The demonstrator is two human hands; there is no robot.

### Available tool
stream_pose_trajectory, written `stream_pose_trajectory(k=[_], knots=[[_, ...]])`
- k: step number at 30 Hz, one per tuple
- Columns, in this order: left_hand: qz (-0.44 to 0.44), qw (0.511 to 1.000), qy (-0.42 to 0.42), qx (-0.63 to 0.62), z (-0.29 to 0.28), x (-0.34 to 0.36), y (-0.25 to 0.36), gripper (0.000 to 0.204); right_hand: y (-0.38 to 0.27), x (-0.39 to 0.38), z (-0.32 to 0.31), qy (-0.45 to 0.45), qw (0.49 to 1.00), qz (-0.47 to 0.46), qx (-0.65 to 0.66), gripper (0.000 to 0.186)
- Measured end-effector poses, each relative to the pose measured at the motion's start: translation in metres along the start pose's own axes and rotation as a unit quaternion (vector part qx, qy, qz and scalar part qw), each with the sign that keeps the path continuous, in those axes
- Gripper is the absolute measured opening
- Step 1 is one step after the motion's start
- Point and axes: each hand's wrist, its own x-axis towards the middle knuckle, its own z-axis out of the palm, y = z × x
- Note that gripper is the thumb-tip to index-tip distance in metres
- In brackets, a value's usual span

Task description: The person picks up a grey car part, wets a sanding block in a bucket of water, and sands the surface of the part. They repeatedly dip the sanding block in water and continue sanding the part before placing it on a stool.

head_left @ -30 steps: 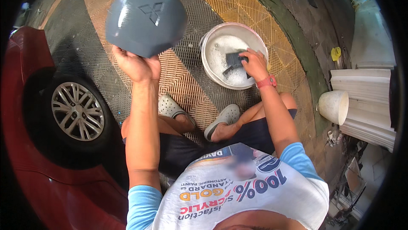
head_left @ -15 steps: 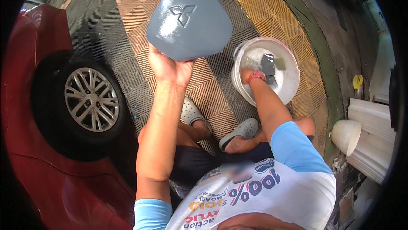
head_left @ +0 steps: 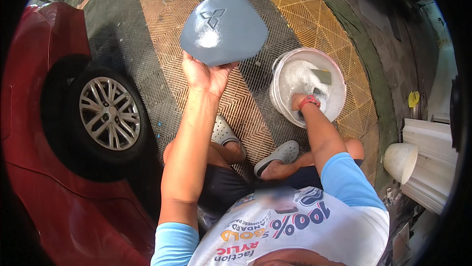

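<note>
Here, gripping a cover (head_left: 231, 32) by its near edge with the left hand (head_left: 202, 76), palm up, with fingertips tucked mostly out of sight behind it. Holding it clear of the floor (head_left: 248, 106), to the left of a bucket (head_left: 339, 86), with its glossy gray face turned upward, a raised emblem toward its far left corner and a bright patch of glare just below that. Reaching into the bucket with the right hand (head_left: 297, 100), down by the near left part of the wall; cannot tell whether open, closed or gripping, with fingers hidden in there. Around the right wrist, a red watch (head_left: 310, 100). Just beyond it, a small dark piece (head_left: 318, 92), partly covered; farther out, toward the bucket's far right edge, an olive piece (head_left: 322, 75), next to white suds (head_left: 297, 72). Below the hands, on the floor, a pair of pale gray clogs (head_left: 284, 152). Along the floor's left edge, a red car (head_left: 29, 133) with a silver-spoked wheel (head_left: 110, 113). Along the right edge, a green strip (head_left: 362, 37); beyond that, a yellow scrap (head_left: 413, 99) and, near the lower right, a white pot (head_left: 399, 162) beside pale ribbed panels (head_left: 430, 167).
</note>
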Motion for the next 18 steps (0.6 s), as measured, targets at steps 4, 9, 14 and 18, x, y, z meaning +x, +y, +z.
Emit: stream_pose_trajectory(k=[4,9,14,18], knots=[[0.004,1.000,-0.002,-0.018,-0.003,0.001,0.000,0.067,0.005,0.015,-0.001,0.034,0.998,-0.002,0.060,0.049],[0.016,0.999,0.005,-0.034,0.001,-0.001,0.000,0.067,0.011,0.041,0.007,0.129,0.988,-0.015,0.083,0.043],[0.046,0.998,0.000,-0.038,-0.002,-0.004,0.010,0.064,0.000,0.089,0.009,0.034,0.998,-0.029,0.041,0.040],[0.026,0.998,-0.004,-0.062,0.002,0.000,0.013,0.063,0.018,0.137,0.053,-0.022,0.998,0.062,0.019,0.040]])
